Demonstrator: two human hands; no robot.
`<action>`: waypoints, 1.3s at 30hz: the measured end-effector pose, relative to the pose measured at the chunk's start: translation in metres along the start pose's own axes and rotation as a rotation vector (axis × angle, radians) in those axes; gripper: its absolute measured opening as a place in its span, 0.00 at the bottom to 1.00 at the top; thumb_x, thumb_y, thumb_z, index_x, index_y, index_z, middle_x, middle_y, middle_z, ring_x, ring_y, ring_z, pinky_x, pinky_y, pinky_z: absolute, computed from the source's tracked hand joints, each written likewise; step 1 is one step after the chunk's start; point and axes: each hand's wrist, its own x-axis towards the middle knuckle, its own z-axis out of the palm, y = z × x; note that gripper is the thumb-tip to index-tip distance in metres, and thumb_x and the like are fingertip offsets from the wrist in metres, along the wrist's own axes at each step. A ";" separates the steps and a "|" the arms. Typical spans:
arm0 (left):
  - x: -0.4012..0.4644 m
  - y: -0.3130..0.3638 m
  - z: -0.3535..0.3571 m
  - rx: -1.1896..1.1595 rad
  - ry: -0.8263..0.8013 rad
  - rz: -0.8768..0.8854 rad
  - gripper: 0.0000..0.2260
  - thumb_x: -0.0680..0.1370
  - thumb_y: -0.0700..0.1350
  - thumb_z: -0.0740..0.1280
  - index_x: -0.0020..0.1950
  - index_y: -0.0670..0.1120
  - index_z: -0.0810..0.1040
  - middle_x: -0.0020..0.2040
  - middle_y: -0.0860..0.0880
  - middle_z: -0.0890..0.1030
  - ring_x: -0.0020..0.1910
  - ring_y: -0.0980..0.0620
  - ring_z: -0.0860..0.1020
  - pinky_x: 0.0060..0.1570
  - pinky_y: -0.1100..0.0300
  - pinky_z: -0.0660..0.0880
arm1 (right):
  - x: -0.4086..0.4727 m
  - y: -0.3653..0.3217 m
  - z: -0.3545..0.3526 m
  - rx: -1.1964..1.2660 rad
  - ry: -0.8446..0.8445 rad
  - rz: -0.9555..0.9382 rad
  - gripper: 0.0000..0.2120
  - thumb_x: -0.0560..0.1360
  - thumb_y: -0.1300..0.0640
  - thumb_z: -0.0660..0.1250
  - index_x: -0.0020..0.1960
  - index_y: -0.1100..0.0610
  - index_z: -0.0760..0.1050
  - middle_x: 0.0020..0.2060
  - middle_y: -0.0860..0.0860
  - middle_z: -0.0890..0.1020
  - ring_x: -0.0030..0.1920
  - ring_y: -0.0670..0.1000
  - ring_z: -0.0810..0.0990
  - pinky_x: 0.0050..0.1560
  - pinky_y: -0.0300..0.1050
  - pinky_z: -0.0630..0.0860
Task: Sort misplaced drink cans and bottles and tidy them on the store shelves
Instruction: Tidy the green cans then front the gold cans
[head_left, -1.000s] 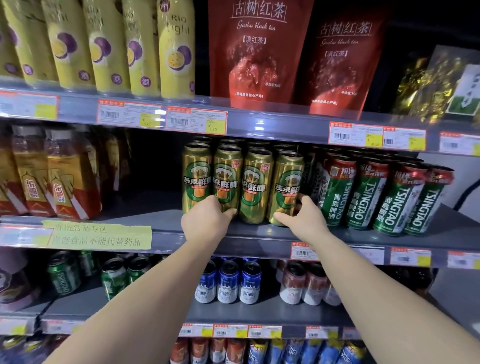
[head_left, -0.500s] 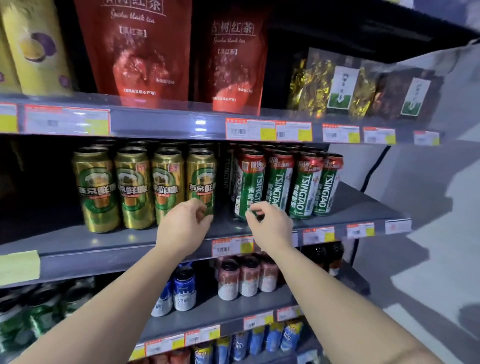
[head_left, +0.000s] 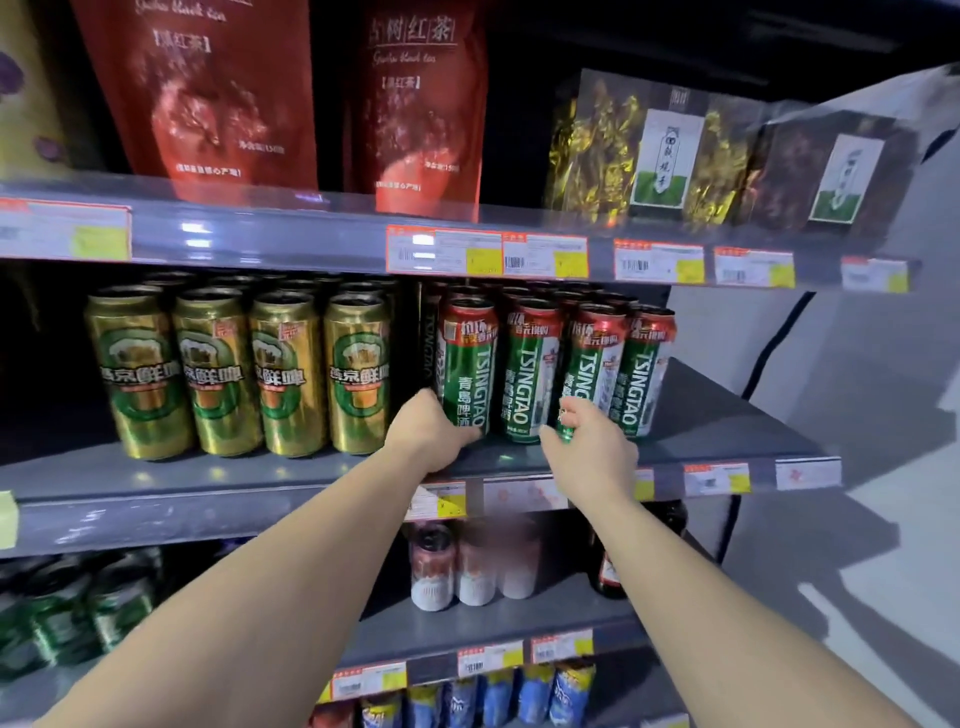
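Note:
On the middle shelf (head_left: 208, 512), gold beer cans (head_left: 228, 374) stand in rows on the left and green-and-red Tsingtao cans (head_left: 530, 374) in rows on the right. My left hand (head_left: 428, 439) grips the base of the leftmost front Tsingtao can (head_left: 467, 364). My right hand (head_left: 589, 452) has its fingers curled round the base of the third front Tsingtao can (head_left: 592, 358). Both cans stand upright on the shelf.
Red tea pouches (head_left: 208, 93) and gold and dark tea packs (head_left: 649, 150) fill the shelf above. Below are white-and-red cans (head_left: 447, 571), a brown bottle (head_left: 608, 566), green cans (head_left: 62, 613) and blue cans (head_left: 519, 696). The shelf unit ends at the right, by a grey wall (head_left: 857, 364).
Both hands have moved right along the middle shelf, from the gold cans to the Tsingtao cans, and now hold two of them. The view has swung right with them.

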 end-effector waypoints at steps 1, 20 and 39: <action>0.000 -0.001 0.001 0.019 0.005 0.007 0.23 0.71 0.53 0.75 0.57 0.43 0.71 0.53 0.47 0.79 0.48 0.47 0.75 0.47 0.56 0.72 | 0.003 -0.002 0.002 -0.009 -0.011 0.020 0.23 0.78 0.46 0.63 0.72 0.49 0.67 0.63 0.45 0.78 0.59 0.52 0.77 0.63 0.50 0.65; 0.001 -0.007 0.007 0.104 0.055 0.042 0.23 0.71 0.59 0.73 0.53 0.45 0.70 0.44 0.49 0.77 0.44 0.48 0.76 0.45 0.52 0.76 | 0.063 -0.037 -0.048 -0.379 0.169 -0.410 0.33 0.71 0.34 0.66 0.73 0.39 0.62 0.68 0.53 0.72 0.70 0.61 0.61 0.72 0.59 0.52; -0.003 -0.006 0.012 0.143 0.057 0.058 0.24 0.71 0.62 0.71 0.50 0.48 0.63 0.43 0.49 0.75 0.41 0.47 0.75 0.46 0.49 0.76 | 0.110 0.005 -0.098 -0.150 0.044 -0.298 0.24 0.68 0.35 0.71 0.60 0.44 0.78 0.55 0.49 0.81 0.64 0.60 0.73 0.68 0.59 0.65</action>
